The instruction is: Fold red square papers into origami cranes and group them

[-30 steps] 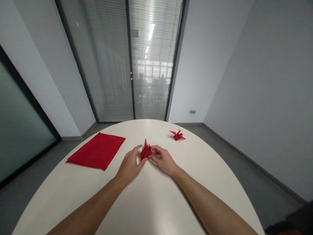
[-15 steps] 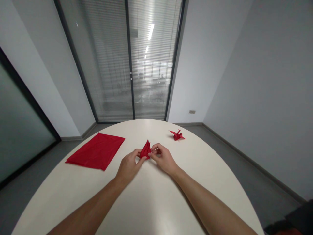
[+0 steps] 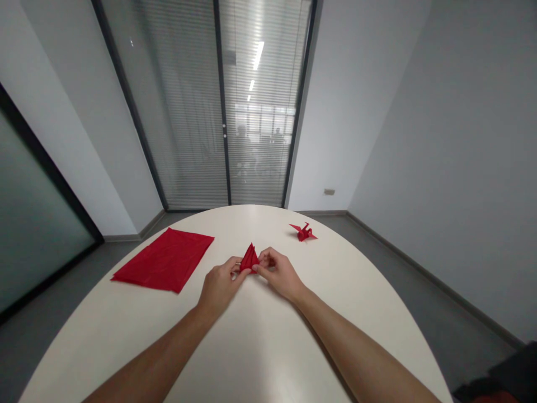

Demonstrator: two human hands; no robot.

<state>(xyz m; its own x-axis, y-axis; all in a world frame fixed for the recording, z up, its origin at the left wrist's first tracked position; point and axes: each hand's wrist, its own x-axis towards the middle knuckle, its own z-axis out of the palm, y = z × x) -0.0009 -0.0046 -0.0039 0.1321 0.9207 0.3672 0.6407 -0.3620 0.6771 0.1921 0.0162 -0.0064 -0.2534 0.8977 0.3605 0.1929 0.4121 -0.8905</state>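
A small piece of folded red origami paper (image 3: 250, 259), pointed at the top, is held between both hands just above the middle of the table. My left hand (image 3: 222, 282) grips its left side, with the thumb along the lower front edge. On the other side, my right hand (image 3: 279, 271) pinches the lower right corner between thumb and curled fingers. Some fingertips are hidden behind the paper. A finished red paper crane (image 3: 304, 232) with spread wings stands beyond my right hand.
A stack or sheet of square red paper (image 3: 165, 260) lies flat at the left of the round white table (image 3: 260, 347). Beyond the table's far edge is a glass partition with blinds (image 3: 193, 140). Something dark (image 3: 512, 375) shows at the lower right.
The upper points of the folded paper, spread apart before, now sit closer together as one tip. My right hand's fingers have curled in slightly; both hands stay in place.
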